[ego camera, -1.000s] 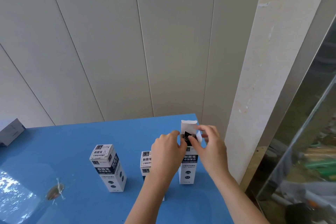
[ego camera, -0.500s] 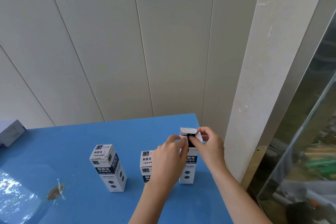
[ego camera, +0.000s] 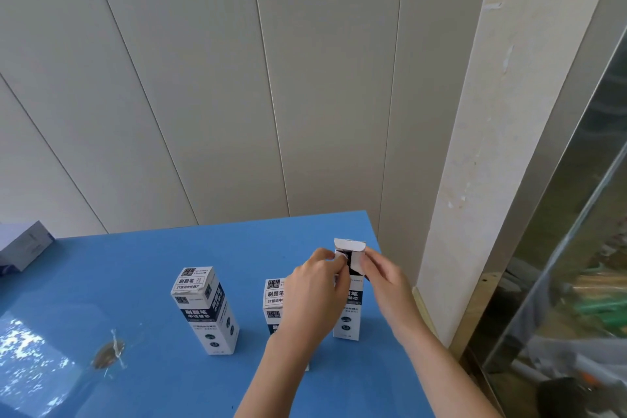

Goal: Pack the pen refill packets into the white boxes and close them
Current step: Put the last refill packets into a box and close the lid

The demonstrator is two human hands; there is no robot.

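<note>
Three white boxes with dark printed panels stand upright on the blue table (ego camera: 142, 282). The left box (ego camera: 206, 309) is closed and stands alone. The middle box (ego camera: 273, 299) is mostly hidden behind my left hand (ego camera: 314, 295). The right box (ego camera: 351, 312) has its top flap (ego camera: 349, 244) raised, with something dark showing in the opening. My left hand pinches the box's top from the left. My right hand (ego camera: 383, 276) pinches it from the right. No loose refill packet is visible.
A grey-white carton (ego camera: 23, 248) lies at the table's far left edge. A taped brown spot (ego camera: 108, 353) and a bright sun glare mark the table's near left. The panelled wall stands close behind; the table's right edge meets a pillar (ego camera: 475, 180) and a glass pane.
The right box's top flap went from raised to folded down half a second ago, and now it stands raised again. Both hands stayed pinched at the box's top.
</note>
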